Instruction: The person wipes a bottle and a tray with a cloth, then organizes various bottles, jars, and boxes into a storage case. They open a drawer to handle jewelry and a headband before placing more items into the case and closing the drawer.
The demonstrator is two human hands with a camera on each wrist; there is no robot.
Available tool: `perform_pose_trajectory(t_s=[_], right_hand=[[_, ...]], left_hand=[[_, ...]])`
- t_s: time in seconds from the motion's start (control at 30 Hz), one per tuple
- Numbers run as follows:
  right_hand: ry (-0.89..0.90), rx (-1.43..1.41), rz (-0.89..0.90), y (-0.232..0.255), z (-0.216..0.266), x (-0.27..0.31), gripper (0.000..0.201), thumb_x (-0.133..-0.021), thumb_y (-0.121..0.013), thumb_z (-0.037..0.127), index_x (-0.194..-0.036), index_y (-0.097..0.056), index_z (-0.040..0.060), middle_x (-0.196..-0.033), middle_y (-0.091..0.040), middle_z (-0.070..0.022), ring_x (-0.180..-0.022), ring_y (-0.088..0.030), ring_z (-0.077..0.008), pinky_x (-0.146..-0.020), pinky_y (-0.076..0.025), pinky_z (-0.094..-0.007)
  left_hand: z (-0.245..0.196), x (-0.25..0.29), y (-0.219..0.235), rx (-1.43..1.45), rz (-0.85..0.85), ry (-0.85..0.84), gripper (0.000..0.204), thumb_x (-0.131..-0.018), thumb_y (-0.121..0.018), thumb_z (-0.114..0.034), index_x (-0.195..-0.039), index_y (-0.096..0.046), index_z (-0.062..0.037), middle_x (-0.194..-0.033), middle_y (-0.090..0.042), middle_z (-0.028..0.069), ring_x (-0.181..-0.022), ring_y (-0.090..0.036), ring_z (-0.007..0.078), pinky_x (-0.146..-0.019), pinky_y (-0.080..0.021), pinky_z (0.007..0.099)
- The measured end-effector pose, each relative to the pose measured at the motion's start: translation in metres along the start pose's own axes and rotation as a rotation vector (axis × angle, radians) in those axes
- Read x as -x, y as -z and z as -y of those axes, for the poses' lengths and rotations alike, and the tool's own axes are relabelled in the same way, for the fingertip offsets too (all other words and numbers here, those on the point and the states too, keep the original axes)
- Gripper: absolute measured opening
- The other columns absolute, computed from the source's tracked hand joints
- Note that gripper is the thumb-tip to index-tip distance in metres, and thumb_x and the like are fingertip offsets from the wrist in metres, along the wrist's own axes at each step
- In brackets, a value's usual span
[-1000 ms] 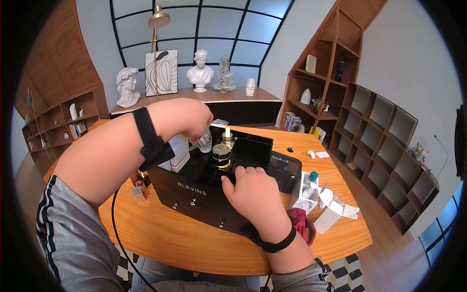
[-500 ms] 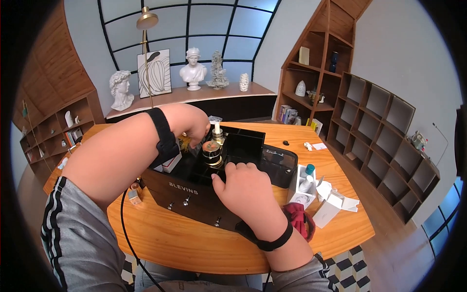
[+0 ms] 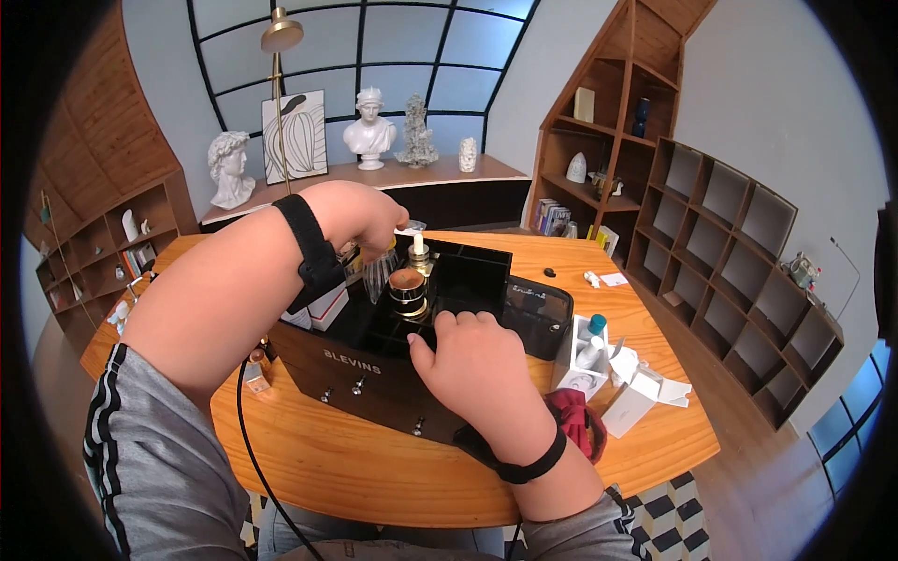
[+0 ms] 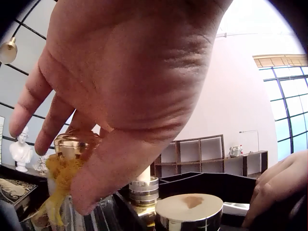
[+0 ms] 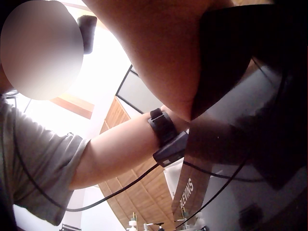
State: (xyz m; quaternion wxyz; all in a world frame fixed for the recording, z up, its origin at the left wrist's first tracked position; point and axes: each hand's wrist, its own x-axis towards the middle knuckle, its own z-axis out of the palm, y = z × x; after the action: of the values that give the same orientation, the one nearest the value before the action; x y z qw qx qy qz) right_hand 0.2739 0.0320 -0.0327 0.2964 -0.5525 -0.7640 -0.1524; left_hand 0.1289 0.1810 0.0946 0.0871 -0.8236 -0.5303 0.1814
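My left hand (image 3: 372, 222) reaches over the back left of a dark organizer box (image 3: 374, 397) lettered BLEVINS. Thumb and fingers grip a ribbed clear perfume bottle (image 3: 380, 279), held upright. In the left wrist view its gold cap (image 4: 71, 145) shows under the fingers, with yellow thread (image 4: 60, 175) tied round the neck. Close beside it, a black-and-gold jar (image 3: 408, 297) and a gold bottle with a white top (image 3: 418, 251) stand in the box. My right hand (image 3: 479, 363) rests on the box's front rim, fingertips partly hidden over the edge.
A white-and-red carton (image 3: 327, 309) stands in the box's left end. Right of the box are a white holder with bottles (image 3: 572, 374), an opened white carton (image 3: 636, 402) and a dark red cloth item (image 3: 575, 421). A small box (image 3: 255, 378) sits left on the wooden table (image 3: 309, 467).
My left hand has shifted slightly left within the box area with the perfume bottle, whose yellow thread came into view. The head view has turned a little. My right hand stays on the rim.
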Motion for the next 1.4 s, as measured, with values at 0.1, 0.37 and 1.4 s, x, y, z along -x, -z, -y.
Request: perform_pose_trajectory(t_s=[0.1,0.37,1.4], right_hand=[[0.001,0.008,0.002,-0.001,0.000,0.000,0.039,-0.091,-0.057,0.041,-0.081,-0.065,0.0032,-0.076,-0.065,-0.0121,-0.076,-0.066,-0.0278,-0.060,-0.054,-0.0411],[-0.003,0.019,0.015,0.000,0.001,0.000,0.039,-0.090,-0.057,0.041,-0.081,-0.065,0.0037,-0.077,-0.066,-0.0121,-0.078,-0.066,-0.0281,-0.061,-0.054,-0.0417],[0.009,0.047,0.002,0.004,0.004,-0.001,0.036,-0.089,-0.060,0.038,-0.079,-0.064,0.0038,-0.074,-0.064,-0.0122,-0.076,-0.065,-0.0286,-0.061,-0.054,-0.0407]], left_hand=[[-0.007,0.008,-0.002,-0.086,-0.011,0.039,0.068,-0.065,-0.082,-0.017,-0.128,-0.057,-0.0098,-0.112,-0.069,0.0127,-0.107,-0.065,0.0309,-0.086,-0.052,0.0425],[-0.011,0.018,-0.005,-0.156,-0.083,0.037,0.063,-0.066,-0.083,-0.021,-0.123,-0.058,-0.0095,-0.111,-0.068,0.0135,-0.106,-0.065,0.0301,-0.086,-0.053,0.0415],[0.177,0.126,-0.292,0.391,-0.292,0.366,0.071,-0.081,-0.073,-0.025,-0.145,-0.044,-0.0119,-0.121,-0.065,0.0182,-0.111,-0.061,0.0370,-0.095,-0.047,0.0448]])
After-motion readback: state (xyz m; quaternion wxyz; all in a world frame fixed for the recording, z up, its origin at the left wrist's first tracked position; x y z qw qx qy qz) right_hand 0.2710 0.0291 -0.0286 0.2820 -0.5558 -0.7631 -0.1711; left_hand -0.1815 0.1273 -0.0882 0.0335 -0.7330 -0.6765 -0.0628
